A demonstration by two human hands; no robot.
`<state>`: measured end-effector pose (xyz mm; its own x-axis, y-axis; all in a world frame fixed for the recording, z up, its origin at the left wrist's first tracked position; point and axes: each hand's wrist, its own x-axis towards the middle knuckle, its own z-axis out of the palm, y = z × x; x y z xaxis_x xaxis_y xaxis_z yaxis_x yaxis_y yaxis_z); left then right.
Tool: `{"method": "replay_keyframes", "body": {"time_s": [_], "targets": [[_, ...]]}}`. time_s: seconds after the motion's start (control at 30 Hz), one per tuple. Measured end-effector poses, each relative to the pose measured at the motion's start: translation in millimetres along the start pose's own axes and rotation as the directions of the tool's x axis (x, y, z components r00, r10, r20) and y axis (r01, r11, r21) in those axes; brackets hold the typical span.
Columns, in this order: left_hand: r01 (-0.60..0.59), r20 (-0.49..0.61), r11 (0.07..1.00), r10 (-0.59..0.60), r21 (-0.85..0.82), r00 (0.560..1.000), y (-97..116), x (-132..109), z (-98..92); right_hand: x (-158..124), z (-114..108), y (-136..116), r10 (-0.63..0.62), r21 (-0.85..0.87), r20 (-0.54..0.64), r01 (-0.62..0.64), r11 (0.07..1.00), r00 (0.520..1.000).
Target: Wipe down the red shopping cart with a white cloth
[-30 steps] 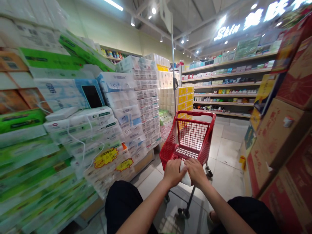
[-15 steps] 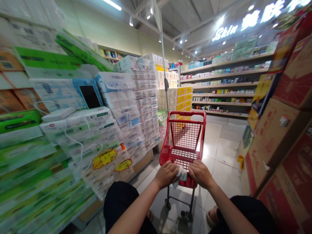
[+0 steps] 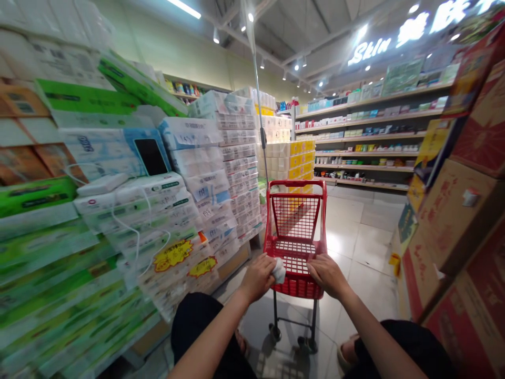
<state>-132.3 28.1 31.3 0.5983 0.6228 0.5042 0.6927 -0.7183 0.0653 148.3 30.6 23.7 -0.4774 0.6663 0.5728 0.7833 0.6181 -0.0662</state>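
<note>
A small red shopping cart (image 3: pixel 297 287) stands between my knees, its mesh basket on a dark wheeled frame. Crumpled white tissue (image 3: pixel 279 271) pokes out of my closed left hand (image 3: pixel 257 277), which presses against the near left corner of the basket rim. On the right, my right hand (image 3: pixel 330 275) is closed around the near right corner of the same rim, thumb on the inner side. The cart's red handle bar (image 3: pixel 298 183) is on the far side, away from both hands. Parts of the rim are hidden under my fingers.
Stacked tissue packs (image 3: pixel 209 205) line the left side, with a phone (image 3: pixel 151 156) leaning there and a white cable (image 3: pixel 136 237) hanging down. Cardboard boxes (image 3: pixel 450 216) rise on the right. A thin pole (image 3: pixel 260 105) stands behind the cart. Stocked shelves (image 3: pixel 363 134) fill the back.
My left hand has slid left along the rim with the tissue, away from the middle. The cart has turned slightly, and my right hand remains at its right corner.
</note>
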Motion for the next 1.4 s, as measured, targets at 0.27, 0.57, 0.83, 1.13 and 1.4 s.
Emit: {"method": "replay_keyframes", "body": {"time_s": [0.27, 0.57, 0.83, 1.13, 1.4], "targets": [[0.084, 0.002, 0.995, -0.084, 0.055, 0.996, 62, 20, 27.5, -14, -5, 4, 0.068, 0.039, -0.024, -0.067, 0.997, 0.997], [-0.143, 0.080, 0.977, 0.131, 0.159, 0.988, 64, 32, 41.8, -24, -19, 21, -0.010, 0.017, -0.019, 0.011, 1.000, 1.000], [-0.291, 0.011, 0.942, 0.293, 0.168, 0.956, 0, 16, 26.4, -24, -24, 37, 0.053, 0.014, -0.052, -0.053, 0.999, 0.997], [0.058, -0.103, 0.965, -0.033, 0.255, 0.994, 34, 25, 60.1, -6, 6, -19, 0.158, -0.068, -0.098, -0.165, 0.984, 0.983], [-0.018, -0.074, 0.975, 0.036, 0.220, 0.997, 65, 31, 62.6, -22, 13, -25, 0.179, 0.005, -0.084, -0.180, 0.984, 0.980]]}}
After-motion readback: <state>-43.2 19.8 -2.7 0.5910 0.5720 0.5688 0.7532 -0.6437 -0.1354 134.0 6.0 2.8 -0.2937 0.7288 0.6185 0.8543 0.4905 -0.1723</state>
